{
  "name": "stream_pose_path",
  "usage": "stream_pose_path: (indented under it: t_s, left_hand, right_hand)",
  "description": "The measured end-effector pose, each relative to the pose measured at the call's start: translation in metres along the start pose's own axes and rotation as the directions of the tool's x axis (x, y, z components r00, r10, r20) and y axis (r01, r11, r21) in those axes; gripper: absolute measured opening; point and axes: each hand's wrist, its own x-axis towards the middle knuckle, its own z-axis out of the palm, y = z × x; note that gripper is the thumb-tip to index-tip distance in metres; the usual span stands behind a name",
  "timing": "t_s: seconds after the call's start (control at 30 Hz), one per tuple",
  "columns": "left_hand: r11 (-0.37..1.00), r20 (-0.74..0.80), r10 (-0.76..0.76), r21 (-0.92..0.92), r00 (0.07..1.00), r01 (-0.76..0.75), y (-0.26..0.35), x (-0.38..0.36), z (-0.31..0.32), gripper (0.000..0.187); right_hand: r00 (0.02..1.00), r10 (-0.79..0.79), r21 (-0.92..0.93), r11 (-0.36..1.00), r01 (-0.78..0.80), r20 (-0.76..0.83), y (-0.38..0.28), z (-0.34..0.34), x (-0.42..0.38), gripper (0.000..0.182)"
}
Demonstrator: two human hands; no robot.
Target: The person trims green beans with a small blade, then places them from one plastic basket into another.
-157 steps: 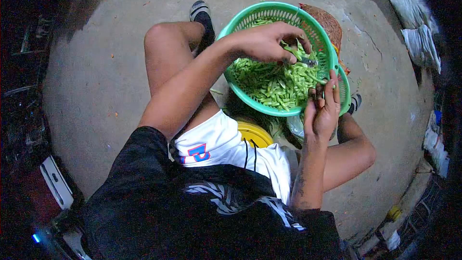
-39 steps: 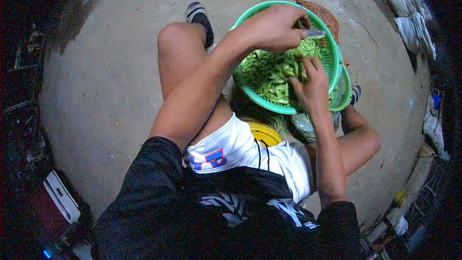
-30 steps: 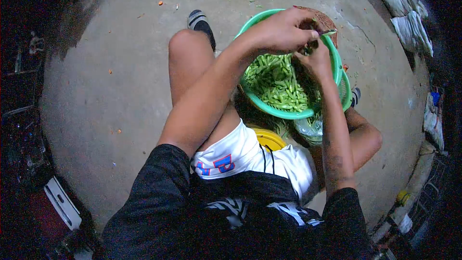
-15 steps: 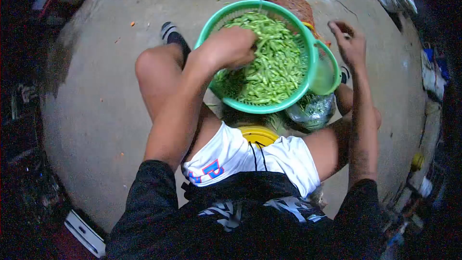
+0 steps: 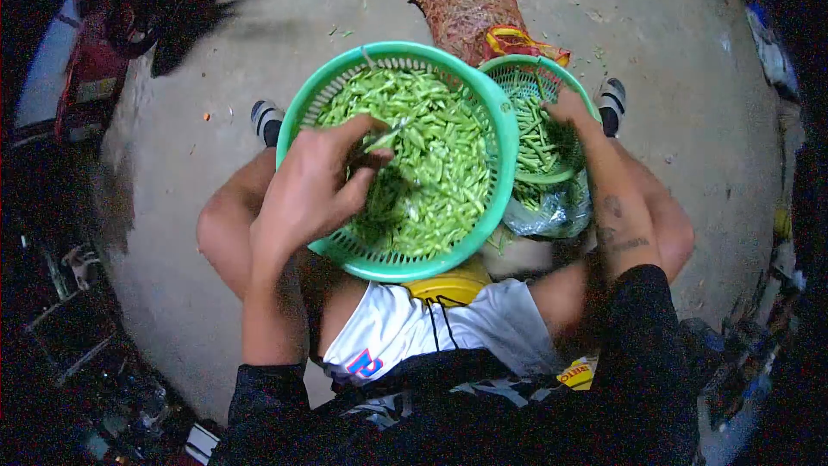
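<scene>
A large green plastic basket [image 5: 509, 134] full of short cut green bean pieces [image 5: 440, 164] rests over my lap. My left hand [image 5: 315, 177] is above its left side, with fingers and thumb curled towards each other. A thin, pale, shiny piece [image 5: 395, 131] shows at the fingertips; I cannot tell what it is. To the right stands a smaller green basket [image 5: 552, 178] of long whole green beans [image 5: 533, 142]. My right hand [image 5: 567, 112] reaches over its right rim, fingers bent down and closed on beans, the tips partly hidden.
Behind the baskets, a reddish mesh sack [image 5: 466, 13] lies on the concrete floor [image 5: 198, 138]. Under the small basket is a clear plastic bag [image 5: 552, 211] with green contents. A yellow seat [image 5: 448, 286] shows between my legs. Dark clutter lines the edges of the view.
My right hand has gone from the air beside the small basket down into it. My left hand has risen from the bean pieces, its fingers loosening. The view has shifted, showing more of the sack.
</scene>
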Motion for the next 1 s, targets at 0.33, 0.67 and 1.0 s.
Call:
stream_pose_path:
  t_s: [0.33,0.67,1.0]
  left_hand:
    - [0.984,0.116,-0.03,0.176,0.993,0.01,0.01,0.022,-0.002,0.047]
    - [0.981,0.101,-0.007,0.195,0.995,-0.013,0.009,-0.006,-0.009,0.05]
    - [0.935,0.146,-0.097,0.353,0.985,0.04,-0.005,-0.016,0.006,0.045]
  right_hand:
    - [0.905,0.131,0.082,0.981,-0.179,0.404,-0.037,0.046,0.012,0.087]
    - [0.985,-0.002,0.482,0.872,0.086,-0.171,-0.031,0.016,-0.036,0.051]
    - [0.922,0.236,0.806,0.58,0.12,-0.306,-0.07,-0.091,-0.078,0.029]
